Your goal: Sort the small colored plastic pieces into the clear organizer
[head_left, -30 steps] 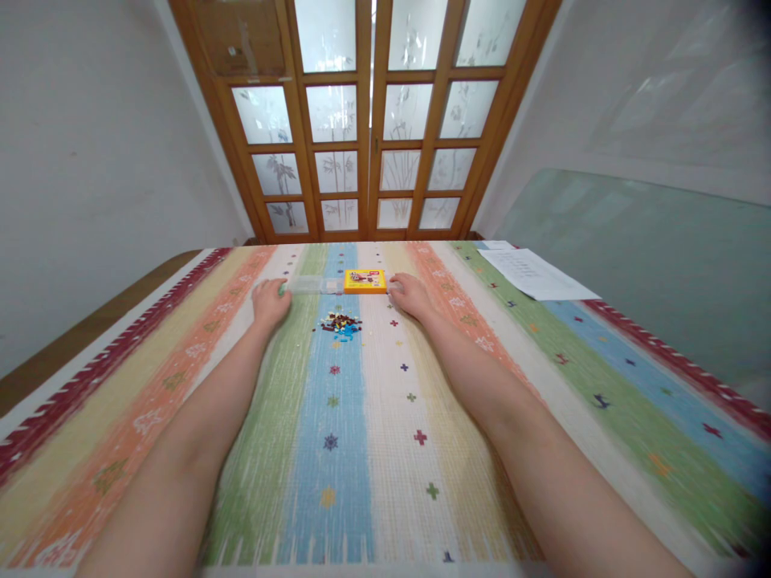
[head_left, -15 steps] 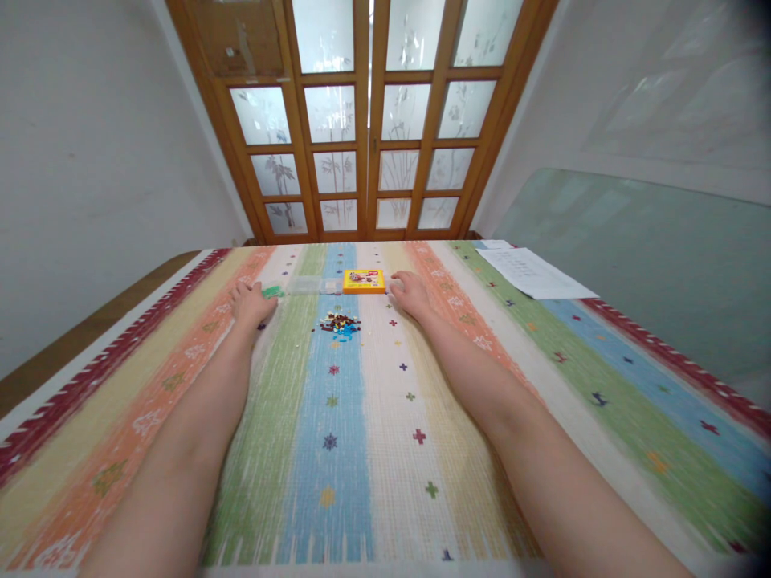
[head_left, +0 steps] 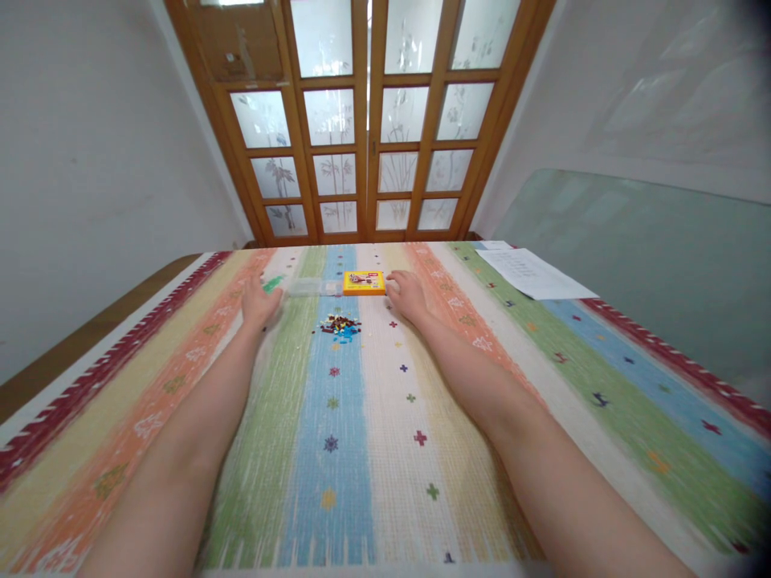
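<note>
On the striped tablecloth, my left hand (head_left: 260, 302) lies at the left of a row of items, with thumb and fingers apart. Its fingers are beside a green piece (head_left: 274, 283), whose exact kind is too small to tell. A clear plastic tray (head_left: 304, 286) comes next to it, then a flat yellow box (head_left: 364, 282) with a picture on top. My right hand (head_left: 407, 295) rests at the box's right edge, fingers bent and thumb apart; whether it touches the box is hard to see. Nearer to me lies a pile of small building bricks (head_left: 340, 324), brown, blue and pale.
White paper sheets (head_left: 533, 271) lie at the far right of the table. Beyond the tablecloth (head_left: 337, 482) stand wooden doors (head_left: 369, 160) with frosted panes. A pale green board (head_left: 638, 273) is at the right.
My left hand has shifted right and turned beside the green piece, which now sits more tilted. My right hand has moved slightly left, closer to the yellow box.
</note>
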A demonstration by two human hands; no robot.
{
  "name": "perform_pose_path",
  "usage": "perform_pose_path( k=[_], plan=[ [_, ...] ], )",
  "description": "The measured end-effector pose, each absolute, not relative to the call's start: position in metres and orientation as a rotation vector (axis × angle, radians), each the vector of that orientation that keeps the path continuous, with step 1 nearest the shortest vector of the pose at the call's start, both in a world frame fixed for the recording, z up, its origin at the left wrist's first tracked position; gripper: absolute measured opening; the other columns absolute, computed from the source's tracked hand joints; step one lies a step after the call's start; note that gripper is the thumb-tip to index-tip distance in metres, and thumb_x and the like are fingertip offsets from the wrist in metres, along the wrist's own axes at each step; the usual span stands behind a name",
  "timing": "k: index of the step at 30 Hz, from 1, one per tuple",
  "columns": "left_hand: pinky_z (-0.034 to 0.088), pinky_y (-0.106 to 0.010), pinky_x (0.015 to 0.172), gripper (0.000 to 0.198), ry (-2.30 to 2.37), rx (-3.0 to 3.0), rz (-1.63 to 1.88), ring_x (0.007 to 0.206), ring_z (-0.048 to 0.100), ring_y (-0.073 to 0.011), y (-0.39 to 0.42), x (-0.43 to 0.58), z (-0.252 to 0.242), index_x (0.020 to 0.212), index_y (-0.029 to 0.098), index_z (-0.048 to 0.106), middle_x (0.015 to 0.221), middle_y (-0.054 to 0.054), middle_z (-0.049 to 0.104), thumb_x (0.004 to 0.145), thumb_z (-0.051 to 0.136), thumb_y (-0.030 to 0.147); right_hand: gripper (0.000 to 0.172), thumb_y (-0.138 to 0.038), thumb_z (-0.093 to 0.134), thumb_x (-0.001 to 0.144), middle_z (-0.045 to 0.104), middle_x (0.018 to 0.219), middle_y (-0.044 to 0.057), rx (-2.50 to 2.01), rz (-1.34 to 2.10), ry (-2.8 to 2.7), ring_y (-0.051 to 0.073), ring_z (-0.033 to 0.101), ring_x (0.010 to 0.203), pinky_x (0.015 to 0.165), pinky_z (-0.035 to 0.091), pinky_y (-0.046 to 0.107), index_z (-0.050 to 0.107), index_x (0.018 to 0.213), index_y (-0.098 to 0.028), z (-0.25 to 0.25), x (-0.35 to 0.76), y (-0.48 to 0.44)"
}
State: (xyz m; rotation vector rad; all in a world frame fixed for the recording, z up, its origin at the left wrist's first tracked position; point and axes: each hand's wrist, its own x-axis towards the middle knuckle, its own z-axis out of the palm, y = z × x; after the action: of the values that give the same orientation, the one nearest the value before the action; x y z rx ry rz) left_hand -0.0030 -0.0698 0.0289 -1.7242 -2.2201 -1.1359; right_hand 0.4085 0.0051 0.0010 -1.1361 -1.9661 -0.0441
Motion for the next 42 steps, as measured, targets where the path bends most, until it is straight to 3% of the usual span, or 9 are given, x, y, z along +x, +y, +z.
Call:
perform_pose_path(
  k=[6,12,20,28,35,42],
  plan=[
    [0.045,-0.046,0.107,0.079,-1.904,-2.338,-1.248,0.118,0.062,-0.0330,-0.069,0.063,0.031,0.151,0.017,0.048,0.130,-0.015,0.065,0.083,0.075,0.046,0.027,-0.025,0.057,0.099,0.068,0.130,0.014,-0.866,-0.192,-2.114,0.031,0.057,0.122,0.110,0.040,0.052,0.070,0.122,-0.020,0.018,0.385,-0.023],
    [0.050,-0.043,0.100,0.079,-1.681,-2.594,-1.219,0.112,0.065,-0.0298,-0.085,0.112,0.034,0.149,0.019,0.051,0.129,-0.014,0.066,0.083,0.076,0.056,0.034,-0.030,0.057,0.102,0.063,0.140,0.014,-0.595,-0.234,-2.283,0.030,0.053,0.133,0.113,0.041,0.051,0.063,0.134,-0.020,0.024,0.357,-0.049],
    [0.050,-0.044,0.102,0.069,-1.709,-2.465,-1.259,0.116,0.065,-0.0306,-0.098,0.135,0.038,0.140,0.017,0.055,0.131,-0.015,0.067,0.087,0.073,0.058,0.032,-0.034,0.054,0.105,0.073,0.121,0.015,-0.702,-0.237,-2.338,0.027,0.068,0.109,0.096,0.052,0.039,0.065,0.130,-0.016,0.013,0.352,-0.049],
    [0.052,-0.038,0.093,0.057,-1.902,-2.363,-1.308,0.104,0.068,-0.0264,-0.105,0.147,0.039,0.134,0.020,0.059,0.119,-0.011,0.071,0.090,0.069,0.055,0.032,-0.019,0.054,0.104,0.074,0.120,0.014,-0.768,-0.274,-2.408,0.023,0.069,0.109,0.090,0.052,0.032,0.061,0.136,-0.016,0.015,0.350,-0.052],
    [0.051,-0.038,0.084,0.057,-1.925,-2.392,-1.457,0.084,0.067,-0.0238,-0.104,0.146,0.035,0.131,0.022,0.059,0.103,-0.007,0.072,0.085,0.073,0.053,0.029,-0.019,0.052,0.105,0.074,0.114,0.016,-0.826,-0.276,-2.375,0.024,0.070,0.104,0.088,0.054,0.033,0.062,0.132,-0.015,0.014,0.347,-0.052],
    [0.049,-0.042,0.101,0.077,-1.750,-2.581,-1.584,0.104,0.065,-0.0252,-0.104,0.148,0.028,0.146,0.024,0.050,0.121,-0.009,0.068,0.076,0.079,0.035,0.038,-0.018,0.042,0.107,0.075,0.115,0.016,-0.954,-0.243,-2.199,0.024,0.071,0.101,0.084,0.056,0.031,0.058,0.141,-0.014,0.020,0.358,-0.047]
  ],
)
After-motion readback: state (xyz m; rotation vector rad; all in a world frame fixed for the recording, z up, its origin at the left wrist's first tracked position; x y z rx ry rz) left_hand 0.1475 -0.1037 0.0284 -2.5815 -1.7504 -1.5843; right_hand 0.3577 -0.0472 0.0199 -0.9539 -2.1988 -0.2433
